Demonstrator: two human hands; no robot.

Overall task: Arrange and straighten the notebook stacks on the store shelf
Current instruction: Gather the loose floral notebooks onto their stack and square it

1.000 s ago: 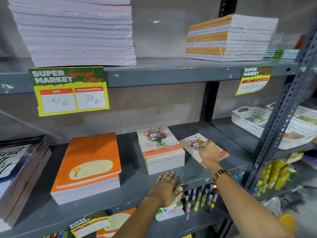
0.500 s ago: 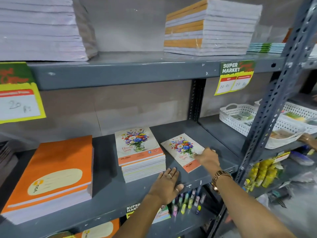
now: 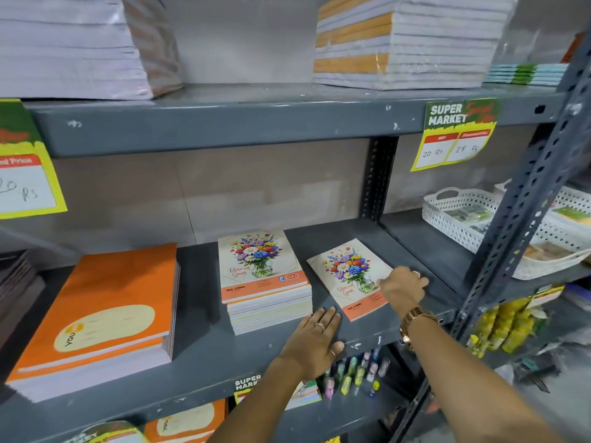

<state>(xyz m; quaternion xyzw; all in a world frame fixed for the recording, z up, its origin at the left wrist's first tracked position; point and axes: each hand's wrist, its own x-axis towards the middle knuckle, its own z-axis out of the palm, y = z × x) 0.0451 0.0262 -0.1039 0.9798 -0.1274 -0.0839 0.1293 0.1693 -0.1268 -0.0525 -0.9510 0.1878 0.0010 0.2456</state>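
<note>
Since the earlier frame, the loose floral notebook point(image 3: 348, 278) had rotated slightly under the right hand point(image 3: 403, 287), and the view had shifted toward the right end of the middle shelf point(image 3: 204, 356).

Landmark: the floral notebook stack point(image 3: 265, 281), mid-shelf. Largest first: the orange notebook stack point(image 3: 99, 314) lay well apart to its left, squared reasonably. The loose floral notebook lay flat just right of the landmark stack, not touching it, skewed relative to the shelf edge. The left hand point(image 3: 315, 342) rested palm-down on the shelf in front of the landmark stack's right corner, fingers extended and close together, tips near the stack's base. The right hand pressed on the loose notebook's right edge (finger arrangement could not be told; the knuckles hid it).

Step in hand, as judged: aligning or collecting the stray copy. The next move probably called for lifting or sliding it onto the landmark stack, then squaring the edges with both hands.
</note>
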